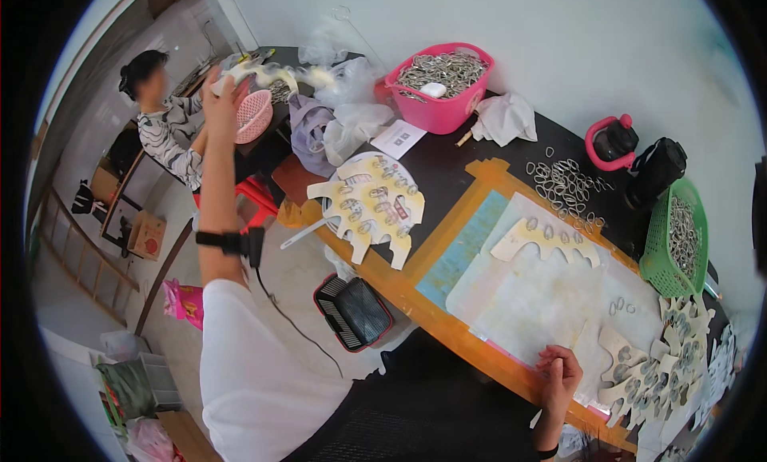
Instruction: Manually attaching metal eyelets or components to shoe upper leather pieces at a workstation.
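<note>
The left hand [220, 104] is at a blurred pale strip [262, 72], whether clamped I cannot tell; the right hand [561, 372], fingers curled, slightly apart, is at the bench's [399, 292] front edge.

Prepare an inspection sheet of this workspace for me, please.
Surface: dark table, orange tape along near edge.
Job's things: pale cut-out bearing oval rings on white sheet; loose metal rings beside it.
Clutter: plastic bags, crumpled white cloth.
Hands: left hand raised at blurred pale piece, grip unclear; right hand loosely curled, nothing seen in it.
Cables: black cable hanging from left-forearm strap.
Surroundings: another person at far left; black basket beside the table.
</note>
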### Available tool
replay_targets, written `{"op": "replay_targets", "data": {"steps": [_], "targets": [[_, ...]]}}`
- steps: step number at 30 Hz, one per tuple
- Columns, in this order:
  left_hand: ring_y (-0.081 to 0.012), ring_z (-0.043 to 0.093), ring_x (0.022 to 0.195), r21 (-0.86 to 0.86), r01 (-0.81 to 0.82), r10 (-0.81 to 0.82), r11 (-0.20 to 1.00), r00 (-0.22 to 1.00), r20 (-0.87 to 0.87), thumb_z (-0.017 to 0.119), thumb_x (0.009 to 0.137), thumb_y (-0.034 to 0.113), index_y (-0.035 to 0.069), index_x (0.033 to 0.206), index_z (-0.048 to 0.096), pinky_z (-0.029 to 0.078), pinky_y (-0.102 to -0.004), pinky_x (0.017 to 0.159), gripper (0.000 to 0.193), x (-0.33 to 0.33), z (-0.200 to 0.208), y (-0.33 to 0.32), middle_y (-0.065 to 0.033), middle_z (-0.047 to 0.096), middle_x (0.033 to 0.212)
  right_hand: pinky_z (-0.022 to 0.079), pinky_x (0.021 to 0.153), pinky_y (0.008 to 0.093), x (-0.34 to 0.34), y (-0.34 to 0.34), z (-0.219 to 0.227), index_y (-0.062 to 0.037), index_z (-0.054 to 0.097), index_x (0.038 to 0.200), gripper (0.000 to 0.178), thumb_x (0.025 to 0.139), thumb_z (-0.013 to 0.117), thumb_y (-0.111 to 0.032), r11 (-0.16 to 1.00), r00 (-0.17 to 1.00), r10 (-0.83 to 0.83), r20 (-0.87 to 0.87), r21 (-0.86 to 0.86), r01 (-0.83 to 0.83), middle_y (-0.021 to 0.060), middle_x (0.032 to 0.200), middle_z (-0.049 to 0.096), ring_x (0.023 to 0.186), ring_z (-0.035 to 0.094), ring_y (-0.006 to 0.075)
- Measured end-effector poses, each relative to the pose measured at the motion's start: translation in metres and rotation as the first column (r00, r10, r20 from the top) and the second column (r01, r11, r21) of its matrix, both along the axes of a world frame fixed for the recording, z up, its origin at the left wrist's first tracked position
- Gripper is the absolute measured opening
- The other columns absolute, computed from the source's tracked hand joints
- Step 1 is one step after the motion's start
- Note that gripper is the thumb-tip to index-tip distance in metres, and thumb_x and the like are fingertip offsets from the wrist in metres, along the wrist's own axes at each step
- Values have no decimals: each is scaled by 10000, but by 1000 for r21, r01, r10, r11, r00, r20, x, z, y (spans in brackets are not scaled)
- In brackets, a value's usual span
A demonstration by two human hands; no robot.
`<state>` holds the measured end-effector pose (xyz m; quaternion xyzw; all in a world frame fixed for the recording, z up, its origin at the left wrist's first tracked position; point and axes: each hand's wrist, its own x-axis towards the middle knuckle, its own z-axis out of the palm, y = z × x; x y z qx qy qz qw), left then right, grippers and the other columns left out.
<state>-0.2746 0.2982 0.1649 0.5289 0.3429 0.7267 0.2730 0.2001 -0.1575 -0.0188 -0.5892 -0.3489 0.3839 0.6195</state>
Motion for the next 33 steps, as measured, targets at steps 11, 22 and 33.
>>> {"op": "replay_targets", "data": {"steps": [11, 22, 33], "targets": [[-105, 606, 883, -248, -188, 55, 950, 885, -462, 629, 925, 193, 33, 1159, 639, 487, -247, 720, 284, 14, -72, -35, -29, 655, 1022, 504, 696, 227, -3, 4, 15, 24, 624, 1069, 199, 955, 567, -129, 983, 996, 73, 55, -175, -63, 60, 926, 640, 806, 602, 103], [-347, 630, 961, -25, -288, 88, 957, 371, -924, 664, 811, 103, 37, 1051, 641, 485, -422, 848, 250, 88, -166, -115, -158, 657, 1015, 521, 695, 249, 11, -3, 49, 17, 665, 1019, 175, 859, 602, -17, 948, 950, 184, 254, -301, -103, 88, 899, 681, 839, 655, 142], [-352, 623, 839, -232, -40, -219, 972, 201, -955, 756, 769, 170, 14, 920, 597, 495, -424, 713, 269, 166, -160, -211, -166, 627, 889, 513, 633, 267, 9, 29, 98, -14, 663, 1002, 164, 861, 670, -95, 832, 710, 552, 436, -347, -433, 96, 827, 657, 719, 647, 189]]}}
